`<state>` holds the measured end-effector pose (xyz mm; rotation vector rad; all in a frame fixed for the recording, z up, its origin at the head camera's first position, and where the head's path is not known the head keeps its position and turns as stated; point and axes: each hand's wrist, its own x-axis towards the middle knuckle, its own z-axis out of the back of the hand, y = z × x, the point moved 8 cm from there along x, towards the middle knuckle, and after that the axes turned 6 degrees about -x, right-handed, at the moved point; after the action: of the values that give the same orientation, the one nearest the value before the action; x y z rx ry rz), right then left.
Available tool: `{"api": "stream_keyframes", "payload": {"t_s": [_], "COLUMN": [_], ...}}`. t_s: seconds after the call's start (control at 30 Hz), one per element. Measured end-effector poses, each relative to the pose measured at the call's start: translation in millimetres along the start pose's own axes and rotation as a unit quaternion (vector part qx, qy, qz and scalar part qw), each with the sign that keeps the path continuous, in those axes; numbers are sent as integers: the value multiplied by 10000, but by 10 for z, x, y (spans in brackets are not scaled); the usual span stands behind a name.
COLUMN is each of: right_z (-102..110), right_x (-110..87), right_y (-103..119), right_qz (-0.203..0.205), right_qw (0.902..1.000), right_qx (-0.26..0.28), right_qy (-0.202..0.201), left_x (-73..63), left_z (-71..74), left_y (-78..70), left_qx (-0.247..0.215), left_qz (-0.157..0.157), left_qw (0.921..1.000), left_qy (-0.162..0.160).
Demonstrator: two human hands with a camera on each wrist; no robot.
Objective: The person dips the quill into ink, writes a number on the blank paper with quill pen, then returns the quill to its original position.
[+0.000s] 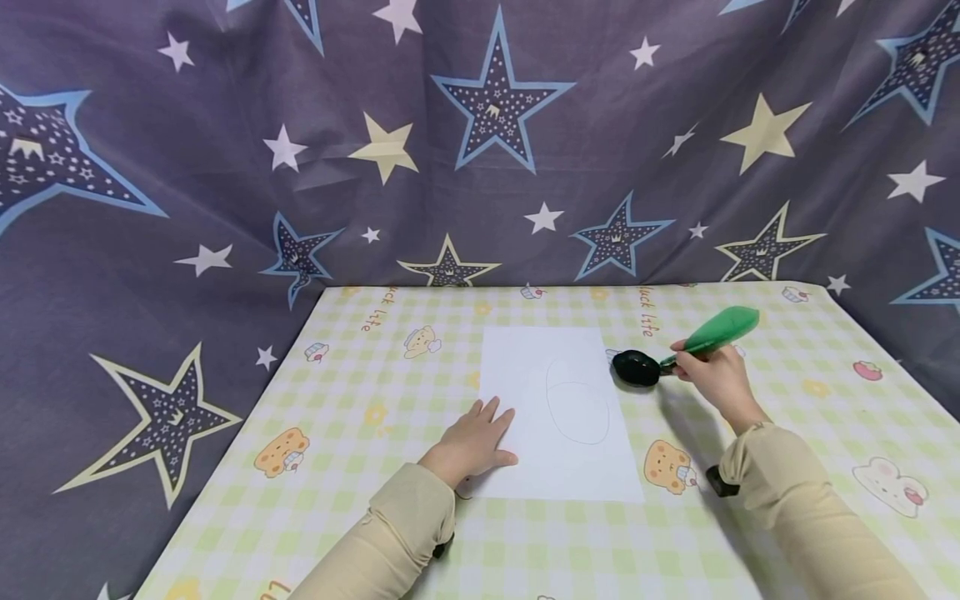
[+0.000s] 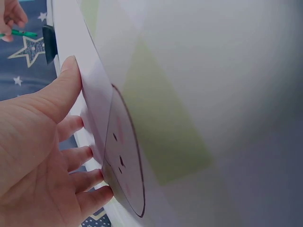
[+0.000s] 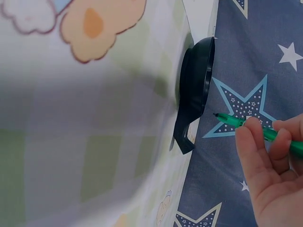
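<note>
A sheet of white paper (image 1: 517, 358) lies on the checked tablecloth, with a thin, rounded line drawing like a figure 6 on it. My left hand (image 1: 472, 442) rests on the paper's left edge, fingers spread and fairly straight. In the left wrist view, its thumb and fingertips lie along that edge. My right hand (image 1: 716, 379) pinches a green feather pen (image 1: 723, 327) to the right of the paper. Its dark tip points at a black oval pen stand (image 1: 636, 368) by the paper's right edge; the right wrist view shows the pen (image 3: 229, 120) apart from the stand (image 3: 196, 85).
The table is covered by a green-and-white checked cloth (image 1: 337, 475) printed with cartoon bears and cakes. A dark curtain (image 1: 420, 208) with stars hangs along the back and both sides. Black wrist devices show at the left cuff (image 1: 443, 546) and the right cuff (image 1: 722, 481).
</note>
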<state>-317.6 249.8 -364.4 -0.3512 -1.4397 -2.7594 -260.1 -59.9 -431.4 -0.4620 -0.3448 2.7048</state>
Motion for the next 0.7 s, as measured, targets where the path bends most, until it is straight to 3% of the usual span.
{"api": "stream_keyframes", "payload": {"t_s": [0.53,0.7], "right_z": [43,24], "right_x": [-40,-40], "right_y": [-67,-73], "right_qz": [-38,245], "right_qw": [10000,9989], "right_qx": [54,228], "right_qy": [45,319], "left_x": [-19,-24], "left_z": [16,18], "left_y": [-8,-8], "left_qx": [-133,-201], "left_qz": [-5,-4], "left_qw": [9999,9998], "left_qy": [3,-1]}}
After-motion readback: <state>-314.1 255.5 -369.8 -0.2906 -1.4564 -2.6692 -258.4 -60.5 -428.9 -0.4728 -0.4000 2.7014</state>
